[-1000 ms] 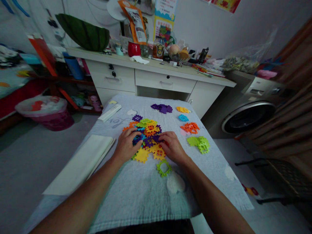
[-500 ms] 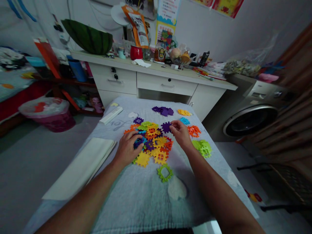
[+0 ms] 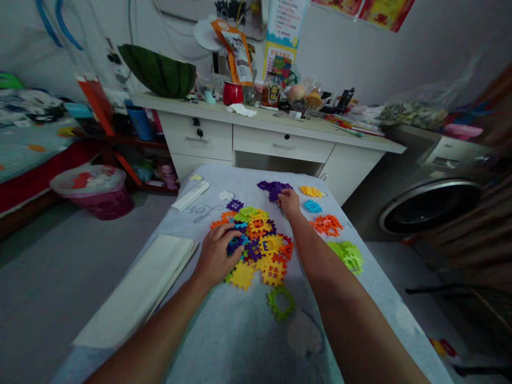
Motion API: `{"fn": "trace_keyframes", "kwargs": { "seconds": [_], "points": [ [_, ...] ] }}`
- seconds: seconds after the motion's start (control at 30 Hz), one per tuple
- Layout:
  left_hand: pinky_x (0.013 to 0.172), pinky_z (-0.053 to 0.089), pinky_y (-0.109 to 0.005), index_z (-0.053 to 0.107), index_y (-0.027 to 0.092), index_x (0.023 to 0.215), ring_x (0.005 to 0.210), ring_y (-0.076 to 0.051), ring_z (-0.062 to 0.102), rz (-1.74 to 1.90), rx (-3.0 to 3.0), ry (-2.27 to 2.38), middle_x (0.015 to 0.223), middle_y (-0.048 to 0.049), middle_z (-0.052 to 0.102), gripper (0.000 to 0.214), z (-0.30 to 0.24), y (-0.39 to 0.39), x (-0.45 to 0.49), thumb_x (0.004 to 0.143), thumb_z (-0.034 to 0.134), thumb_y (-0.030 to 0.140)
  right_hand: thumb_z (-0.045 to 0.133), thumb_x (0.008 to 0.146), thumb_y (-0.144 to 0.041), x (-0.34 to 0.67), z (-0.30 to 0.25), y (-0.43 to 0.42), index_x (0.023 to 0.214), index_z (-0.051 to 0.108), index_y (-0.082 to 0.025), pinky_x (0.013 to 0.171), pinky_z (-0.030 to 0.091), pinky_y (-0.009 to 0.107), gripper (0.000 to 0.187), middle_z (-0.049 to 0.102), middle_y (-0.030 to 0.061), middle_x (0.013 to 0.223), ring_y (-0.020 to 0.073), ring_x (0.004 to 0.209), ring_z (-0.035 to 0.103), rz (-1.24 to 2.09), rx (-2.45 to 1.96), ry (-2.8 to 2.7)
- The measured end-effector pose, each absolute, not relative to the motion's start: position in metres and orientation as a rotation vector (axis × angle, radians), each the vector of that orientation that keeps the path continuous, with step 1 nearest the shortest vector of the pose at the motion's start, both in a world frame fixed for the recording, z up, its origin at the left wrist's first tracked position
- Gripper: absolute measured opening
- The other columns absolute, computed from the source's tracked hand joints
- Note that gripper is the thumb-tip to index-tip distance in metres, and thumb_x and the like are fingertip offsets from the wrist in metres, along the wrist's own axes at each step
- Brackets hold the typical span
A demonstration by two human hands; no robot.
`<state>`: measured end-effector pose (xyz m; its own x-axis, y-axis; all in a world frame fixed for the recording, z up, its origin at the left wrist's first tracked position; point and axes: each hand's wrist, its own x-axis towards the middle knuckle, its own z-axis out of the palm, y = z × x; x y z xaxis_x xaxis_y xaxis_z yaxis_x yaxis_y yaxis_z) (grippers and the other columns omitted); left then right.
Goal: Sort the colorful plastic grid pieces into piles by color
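Note:
My left hand (image 3: 219,252) rests at the left side of a mixed heap of notched plastic building pieces (image 3: 242,274), fingers curved apart over blue and dark ones. My right hand (image 3: 289,204) is farther back, its fingertips pinched on a purple piece at the purple pile (image 3: 276,188); the fingers partly cover it. To the right lie sorted groups: yellow pieces (image 3: 311,191), blue pieces (image 3: 312,206), orange pieces (image 3: 328,225) and green pieces (image 3: 347,256). One green frame piece (image 3: 280,303) lies in front of the heap, and a single purple piece (image 3: 234,205) behind it.
A folded white cloth (image 3: 140,288) and a long white box (image 3: 191,196) lie along the table's left side. Behind the table stands a white cabinet (image 3: 200,146) holding half a watermelon (image 3: 160,72) and jars. A washing machine (image 3: 432,186) is at the right.
My right hand has carried a purple piece away from beside the heap, back to the purple pile. My left hand stays at the heap. The whole view has shifted slightly.

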<state>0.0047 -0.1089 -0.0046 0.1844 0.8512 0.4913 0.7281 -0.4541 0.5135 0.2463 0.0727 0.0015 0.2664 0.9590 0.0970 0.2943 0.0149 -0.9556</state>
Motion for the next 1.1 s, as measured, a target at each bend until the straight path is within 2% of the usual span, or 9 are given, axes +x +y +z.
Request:
{"fn": "trace_keyframes", "kwargs": {
  "seconds": [0.17, 0.27, 0.37, 0.53, 0.63, 0.7, 0.8, 0.97, 1.1],
  "points": [
    [0.102, 0.042, -0.048, 0.066, 0.023, 0.105, 0.118, -0.028, 0.054, 1.122, 2.266, 1.560, 0.124, -0.0078, 0.059, 0.026, -0.005, -0.109, 0.004, 0.082, 0.060, 0.032, 0.054, 0.070, -0.013, 0.239, 0.007, 0.072, 0.100, 0.054, -0.017, 0.054, 0.051, 0.021, 0.030, 0.059, 0.0004, 0.081, 0.0110, 0.061, 0.062, 0.848, -1.507, -1.080],
    [0.103, 0.042, -0.048, 0.066, 0.023, 0.105, 0.118, -0.028, 0.053, 1.119, 2.268, 1.558, 0.124, -0.0079, 0.059, 0.025, -0.004, -0.110, 0.004, 0.082, 0.060, 0.032, 0.059, 0.069, -0.016, 0.241, 0.011, 0.060, 0.105, 0.057, -0.018, 0.064, 0.055, 0.025, 0.036, 0.063, 0.0046, 0.102, 0.0120, 0.071, 0.063, 0.865, -1.453, -1.079],
    [0.103, 0.042, -0.048, 0.067, 0.022, 0.105, 0.118, -0.028, 0.054, 1.132, 2.264, 1.557, 0.124, -0.0085, 0.059, 0.025, -0.003, -0.110, 0.004, 0.083, 0.059, 0.032, 0.060, 0.069, -0.020, 0.247, 0.017, 0.044, 0.102, 0.060, -0.018, 0.070, 0.055, 0.028, 0.033, 0.063, 0.0056, 0.110, 0.0127, 0.075, 0.062, 0.855, -1.445, -1.169],
    [0.103, 0.042, -0.049, 0.066, 0.022, 0.105, 0.117, -0.028, 0.054, 1.127, 2.266, 1.565, 0.124, -0.0087, 0.059, 0.026, -0.004, -0.110, 0.005, 0.082, 0.059, 0.032, 0.060, 0.071, -0.023, 0.262, 0.039, 0.014, 0.090, 0.060, -0.018, 0.065, 0.051, 0.025, 0.019, 0.064, 0.0013, 0.089, 0.0122, 0.073, 0.059, 0.922, -1.416, -1.465],
    [0.102, 0.043, -0.047, 0.066, 0.022, 0.105, 0.117, -0.028, 0.054, 1.128, 2.276, 1.569, 0.123, -0.0086, 0.060, 0.026, -0.003, -0.110, 0.005, 0.082, 0.059, 0.032, 0.061, 0.074, -0.026, 0.267, 0.060, -0.011, 0.082, 0.060, -0.017, 0.061, 0.046, 0.023, 0.012, 0.060, -0.0018, 0.072, 0.0117, 0.066, 0.056, 1.015, -1.379, -1.891],
    [0.101, 0.043, -0.046, 0.066, 0.022, 0.104, 0.117, -0.027, 0.055, 1.131, 2.279, 1.571, 0.122, -0.0084, 0.060, 0.026, -0.001, -0.110, 0.005, 0.081, 0.060, 0.033, 0.063, 0.075, -0.026, 0.268, 0.073, -0.029, 0.080, 0.062, -0.017, 0.062, 0.044, 0.024, 0.011, 0.060, -0.0014, 0.071, 0.0124, 0.067, 0.055, 0.988, -1.375, -2.203],
    [0.102, 0.043, -0.046, 0.067, 0.022, 0.103, 0.117, -0.028, 0.055, 1.132, 2.272, 1.588, 0.122, -0.0082, 0.060, 0.025, 0.001, -0.111, 0.006, 0.081, 0.060, 0.033, 0.068, 0.075, -0.024, 0.262, 0.084, -0.056, 0.090, 0.066, -0.016, 0.072, 0.045, 0.027, 0.017, 0.065, 0.0031, 0.087, 0.0157, 0.079, 0.058, 0.780, -1.396, -2.522],
    [0.103, 0.042, -0.047, 0.067, 0.023, 0.102, 0.119, -0.028, 0.054, 1.119, 2.265, 1.608, 0.122, -0.0079, 0.060, 0.025, 0.002, -0.111, 0.005, 0.080, 0.060, 0.033, 0.079, 0.071, -0.030, 0.248, 0.080, -0.087, 0.117, 0.063, -0.015, 0.094, 0.042, 0.038, 0.052, 0.061, 0.0130, 0.114, 0.0261, 0.106, 0.055, 0.466, -1.376, -2.716],
    [0.103, 0.042, -0.048, 0.067, 0.023, 0.103, 0.119, -0.028, 0.054, 1.118, 2.255, 1.610, 0.122, -0.0082, 0.060, 0.026, 0.001, -0.110, 0.005, 0.080, 0.060, 0.032, 0.077, 0.075, -0.031, 0.244, 0.073, -0.097, 0.115, 0.065, -0.015, 0.094, 0.041, 0.040, 0.045, 0.063, 0.0131, 0.112, 0.0271, 0.106, 0.055, 0.384, -1.337, -2.749]
  ]
}}
